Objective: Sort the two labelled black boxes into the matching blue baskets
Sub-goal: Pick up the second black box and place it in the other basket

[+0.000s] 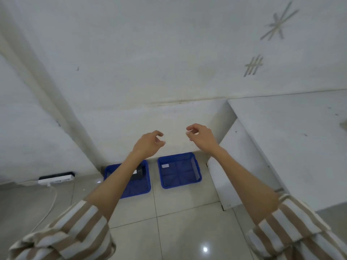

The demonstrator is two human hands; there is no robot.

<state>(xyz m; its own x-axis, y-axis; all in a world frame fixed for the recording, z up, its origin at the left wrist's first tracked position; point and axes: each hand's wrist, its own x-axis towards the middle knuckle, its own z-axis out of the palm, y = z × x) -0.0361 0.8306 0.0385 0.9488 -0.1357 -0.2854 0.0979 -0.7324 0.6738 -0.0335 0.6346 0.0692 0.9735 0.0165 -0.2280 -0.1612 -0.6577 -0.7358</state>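
Two blue baskets stand side by side on the tiled floor against the wall. The left basket (145, 186) holds a black box (138, 174) with a white label, partly hidden behind my left forearm. The right basket (179, 170) holds only a small white label (165, 166) on its floor. My left hand (148, 143) and my right hand (201, 136) are raised in front of the wall, above the baskets, fingers loosely curled and apart, holding nothing. I see no other black box.
A white table (293, 139) with a white side panel stands at the right, close to the right basket. A black and white power strip (56, 178) with a white cable lies on the floor at the left wall.
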